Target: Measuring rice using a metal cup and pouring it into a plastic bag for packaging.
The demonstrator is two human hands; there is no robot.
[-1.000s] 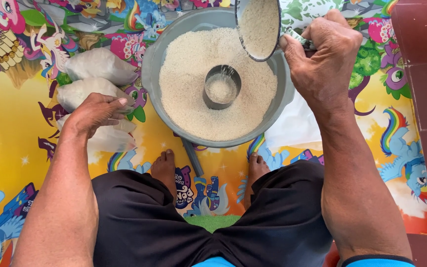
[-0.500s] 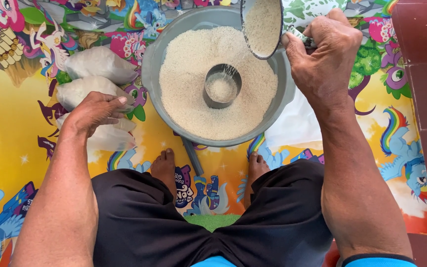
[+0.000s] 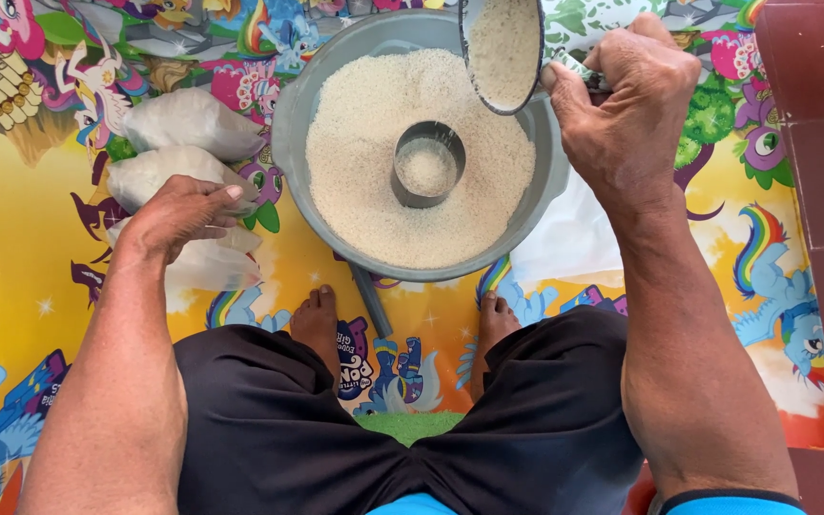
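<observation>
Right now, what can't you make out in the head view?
- Mug: top rim cut off by the frame's upper edge; handle hidden inside the right hand.
- Grey basin: far rim partly behind the mug.
- Lowest bag of rice: mostly covered by the left hand.
- Metal tin: base buried in rice, depth unclear.

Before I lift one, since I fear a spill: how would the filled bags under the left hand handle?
The bags bulge, soft and rounded, so one would probably sag and shift in the grip rather than hold its shape. Packed full of what looks like rice, it likely feels heavy for its size. The thin clear plastic under the left hand looks smooth, perhaps slippery, and might tear if dragged.
</observation>
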